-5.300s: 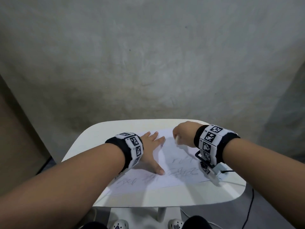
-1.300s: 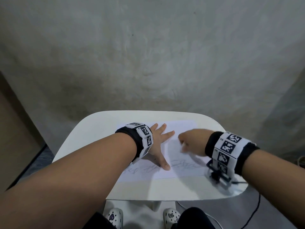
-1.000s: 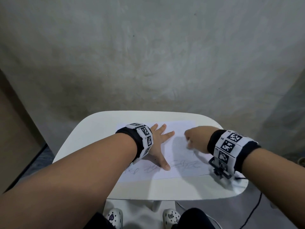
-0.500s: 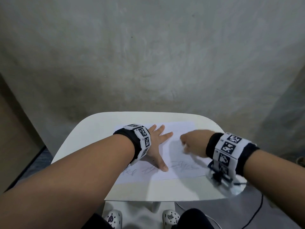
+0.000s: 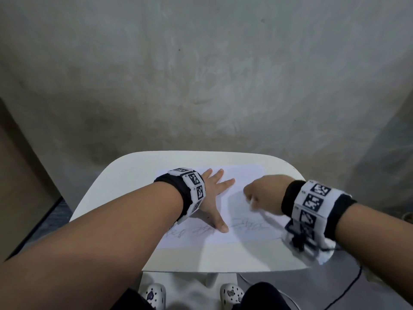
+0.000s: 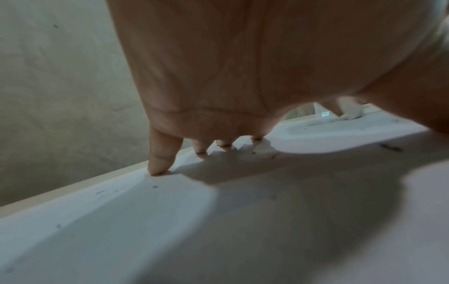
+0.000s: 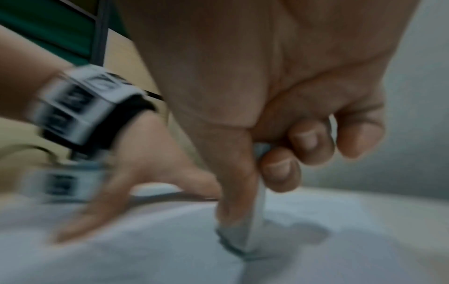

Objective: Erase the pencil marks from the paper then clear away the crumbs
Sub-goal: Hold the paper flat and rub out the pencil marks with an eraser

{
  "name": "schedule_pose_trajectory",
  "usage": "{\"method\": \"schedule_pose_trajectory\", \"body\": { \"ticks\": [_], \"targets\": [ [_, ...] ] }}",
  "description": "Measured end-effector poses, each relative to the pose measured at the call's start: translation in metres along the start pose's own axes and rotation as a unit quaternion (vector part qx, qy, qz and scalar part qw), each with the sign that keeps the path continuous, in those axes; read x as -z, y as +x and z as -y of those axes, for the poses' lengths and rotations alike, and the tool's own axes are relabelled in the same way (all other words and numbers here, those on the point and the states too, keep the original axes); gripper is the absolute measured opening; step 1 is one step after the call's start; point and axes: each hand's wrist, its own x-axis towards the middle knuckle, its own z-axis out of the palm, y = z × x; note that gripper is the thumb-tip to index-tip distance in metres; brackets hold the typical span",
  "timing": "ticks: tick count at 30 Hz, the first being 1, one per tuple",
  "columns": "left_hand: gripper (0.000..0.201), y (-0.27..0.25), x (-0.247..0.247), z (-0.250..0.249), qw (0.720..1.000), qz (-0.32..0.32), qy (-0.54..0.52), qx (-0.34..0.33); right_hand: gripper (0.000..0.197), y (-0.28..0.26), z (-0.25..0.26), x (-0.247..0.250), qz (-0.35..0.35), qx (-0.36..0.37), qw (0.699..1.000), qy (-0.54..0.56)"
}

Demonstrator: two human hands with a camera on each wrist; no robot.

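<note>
A white sheet of paper [image 5: 243, 175] lies on the small white table [image 5: 125, 175], with pencil scribbles [image 5: 248, 224] along its near edge. My left hand [image 5: 214, 195] lies flat on the paper, fingers spread, holding it down. My right hand [image 5: 261, 195] pinches a white eraser [image 7: 255, 226] between thumb and fingers, its worn grey tip pressed on the paper's right half. In the left wrist view, dark eraser crumbs [image 6: 391, 148] dot the paper [image 6: 218, 230] around my fingertips [image 6: 157, 169]. The right wrist view is blurred by motion.
The table stands against a grey concrete wall [image 5: 201, 74]. A black cable [image 5: 348, 289] hangs off the table's right side to the floor. My shoes [image 5: 230, 294] show below the near edge. A brown panel [image 5: 20, 175] stands at the left.
My right hand has been rubbing the eraser back and forth over the right half of the paper. The upper scribbles there have faded. My left hand has stayed pressed flat.
</note>
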Motion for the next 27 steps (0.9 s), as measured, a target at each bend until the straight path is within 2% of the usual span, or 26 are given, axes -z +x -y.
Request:
{"method": "schedule_pose_trajectory", "body": {
  "ticks": [3, 6, 8, 10, 13, 15, 17, 19, 21, 24, 27],
  "targets": [
    [0.131, 0.0, 0.0, -0.001, 1.0, 0.002, -0.005, 0.004, 0.017, 0.003, -0.006, 0.004, -0.012, -0.033, 0.999, -0.031],
    [0.132, 0.001, -0.001, 0.002, 1.0, 0.003, -0.004, 0.0, 0.011, 0.001, 0.013, -0.004, -0.01, 0.022, 1.0, -0.016],
    [0.131, 0.0, -0.002, 0.001, 1.0, -0.001, -0.004, 0.0, 0.014, 0.002, 0.002, 0.001, -0.009, -0.016, 1.0, 0.017],
    [0.13, -0.002, -0.002, 0.0, 1.0, -0.007, -0.006, 0.003, 0.02, 0.003, -0.008, 0.004, -0.016, -0.04, 0.999, -0.001],
    [0.131, -0.002, -0.001, 0.0, 1.0, -0.003, -0.005, 0.002, 0.015, 0.0, 0.006, -0.003, -0.014, 0.013, 1.0, -0.016],
    [0.131, -0.002, -0.001, 0.001, 1.0, -0.004, -0.006, 0.0, 0.016, 0.001, 0.0, -0.001, -0.008, -0.009, 1.0, 0.015],
    [0.131, -0.002, -0.001, 0.0, 1.0, -0.004, -0.006, 0.002, 0.02, 0.002, -0.01, 0.001, -0.014, -0.037, 0.999, -0.013],
    [0.132, -0.002, -0.002, 0.0, 1.0, -0.002, -0.003, 0.002, 0.02, 0.0, -0.004, -0.002, -0.023, -0.016, 0.999, -0.034],
    [0.133, 0.001, -0.002, 0.002, 1.0, -0.003, -0.003, 0.0, 0.017, -0.001, 0.001, -0.006, -0.015, 0.01, 1.0, -0.006],
    [0.132, 0.001, -0.002, 0.001, 1.0, 0.0, -0.002, 0.004, 0.016, -0.001, -0.012, -0.001, -0.013, -0.03, 0.999, -0.001],
    [0.131, -0.001, -0.002, 0.001, 1.0, -0.001, -0.001, 0.001, 0.015, -0.003, -0.001, -0.008, -0.029, -0.003, 0.999, -0.041]
  ]
}}
